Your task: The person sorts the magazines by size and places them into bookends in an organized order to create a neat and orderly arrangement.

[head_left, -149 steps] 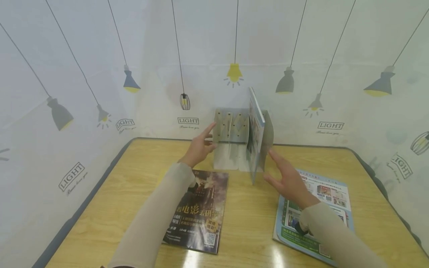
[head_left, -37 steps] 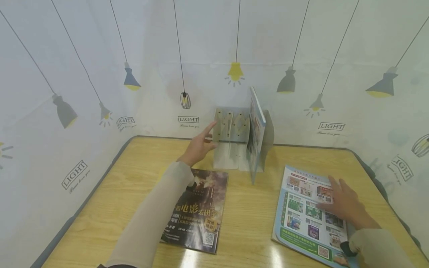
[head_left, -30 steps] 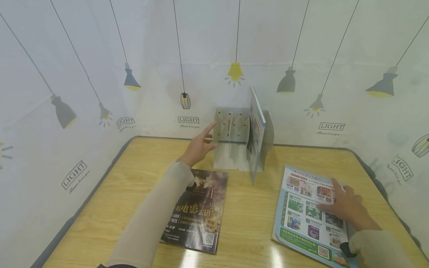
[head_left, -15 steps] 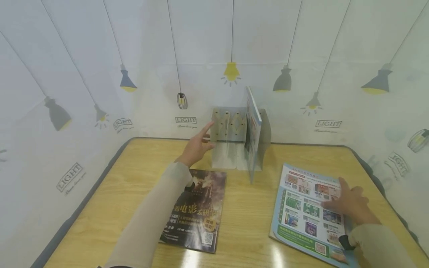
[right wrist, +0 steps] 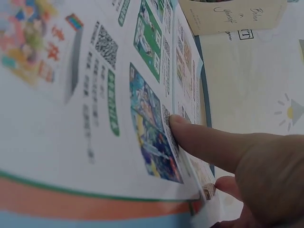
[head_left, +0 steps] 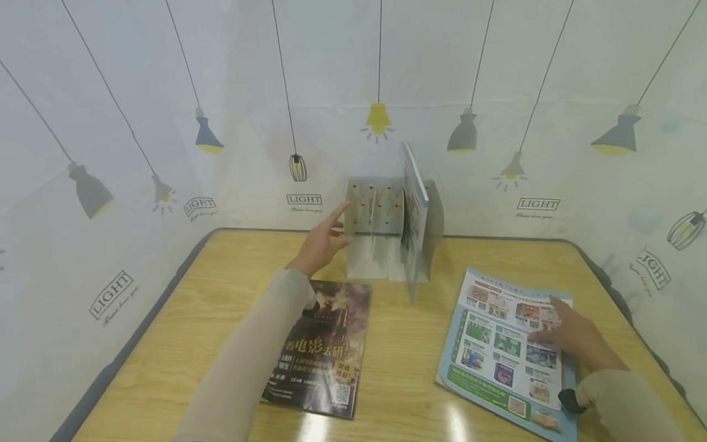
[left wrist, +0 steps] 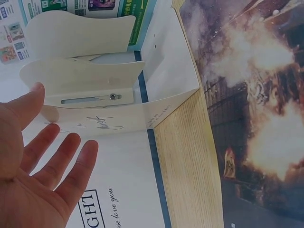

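My left hand [head_left: 317, 245] is at the left side of a pale desktop book rack [head_left: 367, 261], fingers loosely extended, fingertips right at the outer panel. In the left wrist view, the thumb [left wrist: 33, 97] overlaps the panel's edge. My right hand [head_left: 574, 334] grips the right edge of a blue-bordered magazine [head_left: 497, 344] that lies on the table. Its thumb [right wrist: 199, 137] presses on the printed cover in the right wrist view; the other fingers are partly hidden beyond the edge. Another thin book [head_left: 415, 227] stands upright in the rack's right part.
A dark magazine [head_left: 331, 344] with a fiery cover lies on the wooden table [head_left: 403, 368], partly under the left forearm. Behind the rack hangs a pale backdrop [head_left: 254, 123] printed with lamps, and it also encloses both sides.
My right hand has gone from the rack's right side to the magazine at the right, which has shifted slightly left. The left hand has stayed at the rack. The head view has drifted a little.
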Demonstrator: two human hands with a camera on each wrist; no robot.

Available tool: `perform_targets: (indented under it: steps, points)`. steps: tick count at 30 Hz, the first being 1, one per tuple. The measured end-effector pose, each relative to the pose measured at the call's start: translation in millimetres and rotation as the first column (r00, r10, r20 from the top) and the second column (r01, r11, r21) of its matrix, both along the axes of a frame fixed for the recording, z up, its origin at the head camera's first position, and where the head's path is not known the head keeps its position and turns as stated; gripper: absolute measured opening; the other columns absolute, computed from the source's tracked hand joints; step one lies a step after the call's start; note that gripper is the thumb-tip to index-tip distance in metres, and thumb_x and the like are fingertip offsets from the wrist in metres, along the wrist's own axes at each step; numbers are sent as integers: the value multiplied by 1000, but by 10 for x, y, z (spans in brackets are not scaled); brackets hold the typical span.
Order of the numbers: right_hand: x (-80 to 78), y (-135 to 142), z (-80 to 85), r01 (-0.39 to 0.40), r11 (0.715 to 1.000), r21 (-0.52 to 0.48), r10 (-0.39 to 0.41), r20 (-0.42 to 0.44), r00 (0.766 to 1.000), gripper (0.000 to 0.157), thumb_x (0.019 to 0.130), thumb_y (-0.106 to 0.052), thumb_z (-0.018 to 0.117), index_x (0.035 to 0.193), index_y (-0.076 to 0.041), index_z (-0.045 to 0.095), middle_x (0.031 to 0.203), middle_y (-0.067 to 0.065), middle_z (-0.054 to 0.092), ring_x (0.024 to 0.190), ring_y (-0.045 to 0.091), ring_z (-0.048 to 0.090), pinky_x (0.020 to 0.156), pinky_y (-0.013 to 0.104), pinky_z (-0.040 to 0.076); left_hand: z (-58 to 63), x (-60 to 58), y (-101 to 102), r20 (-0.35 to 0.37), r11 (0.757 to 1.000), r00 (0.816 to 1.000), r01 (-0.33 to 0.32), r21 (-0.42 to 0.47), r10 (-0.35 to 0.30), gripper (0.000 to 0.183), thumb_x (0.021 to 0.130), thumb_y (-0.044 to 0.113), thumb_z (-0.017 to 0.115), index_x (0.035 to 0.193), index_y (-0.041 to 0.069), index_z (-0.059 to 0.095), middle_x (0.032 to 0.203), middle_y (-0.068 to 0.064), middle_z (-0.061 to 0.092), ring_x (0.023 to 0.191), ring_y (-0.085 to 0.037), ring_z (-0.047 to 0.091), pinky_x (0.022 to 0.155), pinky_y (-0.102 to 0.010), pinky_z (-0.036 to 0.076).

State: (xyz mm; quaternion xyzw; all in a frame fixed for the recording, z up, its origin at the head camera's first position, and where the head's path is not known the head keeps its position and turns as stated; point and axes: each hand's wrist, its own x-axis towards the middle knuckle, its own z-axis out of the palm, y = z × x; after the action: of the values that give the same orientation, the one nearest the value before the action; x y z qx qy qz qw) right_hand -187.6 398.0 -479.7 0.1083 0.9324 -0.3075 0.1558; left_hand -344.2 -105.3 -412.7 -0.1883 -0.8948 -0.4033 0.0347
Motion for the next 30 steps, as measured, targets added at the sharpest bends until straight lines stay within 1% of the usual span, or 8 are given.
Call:
perform_targets:
  steps: [4,8,15,21,24,27,29,30]
  points:
    - [28,-5,22,-13,999,41,16,-65,998,112,78,-41,78,151,6,8,146,42,12,129,65,10,102,74,13,-10,5,2,-1,1000,1000,9,8,-9,85,91,21,69,151,51,17,133,-13,56,114,-27,58,87,-47,54]
    - [72,3,90,-14,999,45,20,-143,990,100,83,-39,74,151,4,15,146,41,15,129,64,12,100,75,14,-12,5,10,-1,999,1000,21,27,-21,84,91,18,69,152,48,19,131,-15,56,114,-28,58,87,-47,54]
    - [66,-8,177,-6,1000,18,9,-211,977,95,84,-35,73,154,-6,17,146,41,16,130,64,14,99,76,15,10,11,24,9,999,1000,20,40,-20,82,92,17,68,154,42,20,133,-15,55,115,-29,57,87,-47,54]
    - [50,-54,189,15,1000,26,-8,-259,966,90,88,-33,70,156,-11,15,147,39,21,123,64,29,94,74,29,3,12,15,1,999,1000,19,44,-19,82,92,15,68,154,42,21,133,-15,54,115,-30,57,87,-48,53]
    - [65,-98,230,24,1000,20,-17,-300,954,88,90,-33,69,156,-13,15,146,39,23,119,63,35,91,72,35,-4,5,10,-5,999,1000,22,41,-22,83,92,14,68,154,42,20,133,-15,54,115,-30,57,88,-48,53]
    - [87,-140,270,31,999,20,-22,-355,935,86,91,-32,68,156,-15,16,141,40,32,111,58,46,80,64,45,-5,4,5,-6,999,1000,23,39,-23,83,92,13,68,154,42,20,133,-16,54,115,-30,57,88,-48,53]
    - [95,-155,281,39,999,24,-26,-391,920,84,91,-32,68,157,-16,17,136,40,39,100,53,55,69,52,50,-1,9,-3,-6,999,1000,25,33,-25,83,92,14,68,154,41,20,133,-17,54,115,-30,57,88,-48,53]
    - [96,-159,281,44,999,22,-32,-401,915,85,91,-33,68,157,-17,16,134,40,41,95,49,58,64,45,50,1,11,-9,-9,999,1000,25,32,-24,83,92,13,68,154,40,20,133,-17,54,115,-30,57,88,-48,53]
